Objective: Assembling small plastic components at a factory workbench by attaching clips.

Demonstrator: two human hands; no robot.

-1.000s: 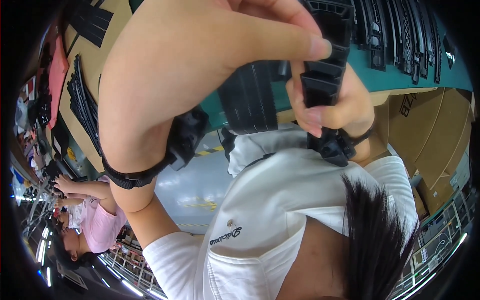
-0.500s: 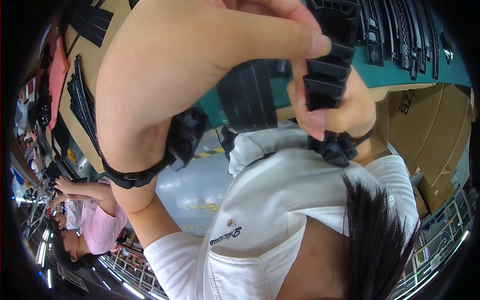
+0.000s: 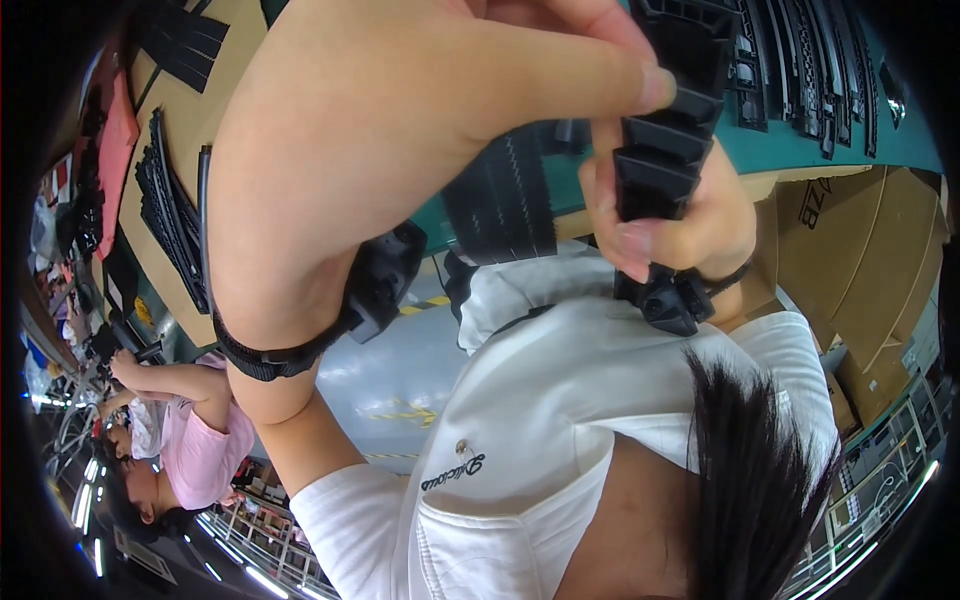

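The fingers (image 3: 610, 85) of the left hand (image 3: 400, 150) are pinched on the top of the black ribbed strip (image 3: 662, 150), and the right hand (image 3: 705, 215) is clenched lower down. The strip is probably best kept straight and squeezed evenly (less twisting). Spare black strips (image 3: 800, 60) are laid on the green desk (image 3: 850, 150) at 1 o'clock.

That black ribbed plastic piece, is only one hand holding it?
No, both hands hold the black ribbed piece: the left hand pinches its upper end while the right hand wraps around its lower part.

Matt black ribbed plastic strip (image 3: 668, 130) (cardboard boxes (image 3: 870, 290) behind)
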